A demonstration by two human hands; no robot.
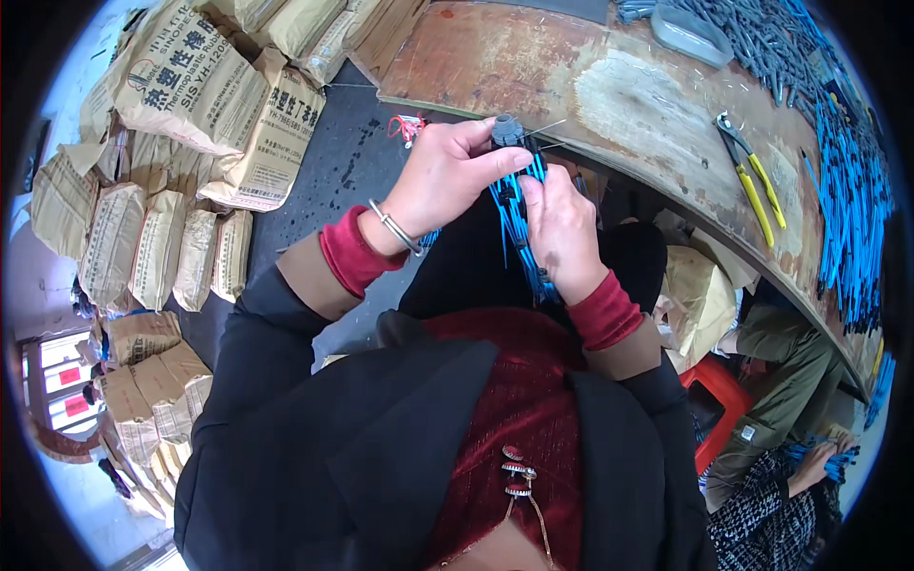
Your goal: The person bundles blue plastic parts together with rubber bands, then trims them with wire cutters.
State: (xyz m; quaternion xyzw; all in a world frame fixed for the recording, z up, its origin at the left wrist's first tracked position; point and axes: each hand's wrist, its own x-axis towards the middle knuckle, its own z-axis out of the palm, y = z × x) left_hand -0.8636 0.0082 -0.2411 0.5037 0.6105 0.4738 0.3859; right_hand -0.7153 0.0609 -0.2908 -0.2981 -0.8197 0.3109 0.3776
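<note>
Over my lap I hold a bundle of thin blue cables [517, 231] with dark pieces among them. My left hand [455, 176], a bracelet at its wrist, is closed round the upper end, where a ribbed grey round end [507, 130] sticks out between thumb and fingers. Just below and to the right, my right hand [564, 233] grips the same bundle, its thumb pointing up along the cables. The fingers of both hands partly hide the cables. The bundle's lower end hangs down toward my lap.
A worn wooden table [495, 62] curves ahead and right. On it lie yellow-handled cutting pliers [752, 181], a clear plastic box [692, 36], a heap of grey parts [776, 62] and many blue cables [854, 238]. Paper sacks [200, 90] stand left. Right, a person's hand [817, 466] holds blue cables near a red stool [719, 404].
</note>
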